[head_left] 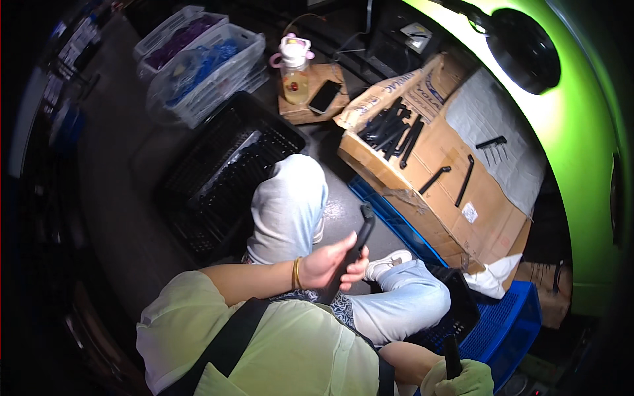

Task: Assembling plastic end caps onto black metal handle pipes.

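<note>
My left hand [330, 265], bare with a gold-coloured bangle at the wrist, is in front of my body. Its fingers close round a black rod-like part [362, 232] whose top end bends to one side. At the lower right, my right hand [459, 380] wears a pale glove and is closed on a short black stick-shaped piece [452, 355]. What lies below that grip is cut off by the lower edge. On the cardboard-covered surface to the right are a pile of similar black parts [393, 130], two single bent ones, [466, 179] among them, and a small black comb-like piece [491, 142] with thin prongs.
A black crate [276, 117] stands left of my knee, holding dark parts. Behind are clear plastic bins [246, 53], a drink bottle [295, 84] and a phone [325, 97]. A blue crate [522, 330] sits lower right. A black lamp [524, 51] overhangs beside a green machine panel [594, 132].
</note>
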`<state>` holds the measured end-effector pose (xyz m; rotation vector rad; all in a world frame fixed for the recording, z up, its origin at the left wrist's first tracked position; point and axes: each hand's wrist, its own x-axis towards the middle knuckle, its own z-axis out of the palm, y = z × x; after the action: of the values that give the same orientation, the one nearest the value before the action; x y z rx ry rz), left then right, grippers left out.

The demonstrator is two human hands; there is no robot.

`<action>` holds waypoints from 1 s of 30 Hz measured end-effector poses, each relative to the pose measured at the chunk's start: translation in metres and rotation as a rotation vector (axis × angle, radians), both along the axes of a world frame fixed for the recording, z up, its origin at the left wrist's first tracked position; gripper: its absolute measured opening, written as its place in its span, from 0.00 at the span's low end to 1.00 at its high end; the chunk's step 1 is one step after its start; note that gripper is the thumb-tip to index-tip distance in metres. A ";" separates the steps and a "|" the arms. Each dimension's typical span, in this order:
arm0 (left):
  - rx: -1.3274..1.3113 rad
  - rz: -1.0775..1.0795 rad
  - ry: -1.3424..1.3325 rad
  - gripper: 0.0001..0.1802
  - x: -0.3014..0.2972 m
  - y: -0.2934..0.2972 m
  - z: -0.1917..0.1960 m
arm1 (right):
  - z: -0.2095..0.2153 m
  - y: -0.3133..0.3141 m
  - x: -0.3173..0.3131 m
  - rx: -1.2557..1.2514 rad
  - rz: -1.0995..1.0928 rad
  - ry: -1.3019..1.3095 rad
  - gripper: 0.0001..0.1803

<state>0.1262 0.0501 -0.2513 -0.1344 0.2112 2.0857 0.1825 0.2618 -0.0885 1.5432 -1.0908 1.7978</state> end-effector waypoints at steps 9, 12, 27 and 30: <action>-1.022 1.231 -0.049 0.19 -0.085 -0.262 -0.141 | -0.015 -0.022 -0.030 -0.038 0.115 -0.082 0.14; -1.472 1.182 -0.441 0.32 -0.022 -0.368 -0.277 | -0.020 -0.034 -0.041 -0.054 0.140 -0.121 0.13; -2.318 1.252 0.527 0.27 -0.149 -0.287 -0.227 | -0.018 -0.016 -0.042 -0.039 -0.025 -0.166 0.10; -1.911 1.345 1.112 0.18 -0.238 -0.174 -0.094 | -0.024 0.002 -0.035 -0.081 -0.089 -0.158 0.09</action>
<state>-0.1114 -0.1244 -0.3449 -0.2350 3.4152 1.8690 0.1474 0.2641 -0.1124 1.3036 -1.1262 1.9038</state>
